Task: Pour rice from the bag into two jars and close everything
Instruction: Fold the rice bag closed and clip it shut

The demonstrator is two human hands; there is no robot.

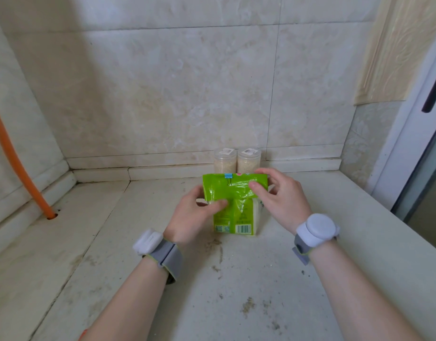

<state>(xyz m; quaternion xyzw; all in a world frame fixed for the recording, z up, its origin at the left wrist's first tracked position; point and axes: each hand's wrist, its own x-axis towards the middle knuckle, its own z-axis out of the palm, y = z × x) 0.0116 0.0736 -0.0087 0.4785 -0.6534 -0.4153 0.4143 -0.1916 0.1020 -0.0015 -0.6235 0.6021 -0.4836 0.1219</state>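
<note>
Here the rice bag (pixel 233 212) stands upright mid-counter (pixel 261 279), its folded top held by a blue clip (pixel 228 176). The left hand (pixel 191 219) grips its left side, thumb curled on the front. The right hand (pixel 279 201) pinches the fold's right end. Just behind, by the far wall, stand the left jar (pixel 225 161) and right jar (pixel 249 161), lidded, rice inside.

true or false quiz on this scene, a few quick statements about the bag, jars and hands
1. Both jars have lids on and hold rice. True.
2. The rice bag lies flat. False: it stands upright, its top folded over.
3. A blue clip sits on the bag's folded top. True.
4. The left hand holds a jar. False: it holds the bag, as does the right hand.
5. The jars stand in front of the bag. False: they stand behind it.
</note>
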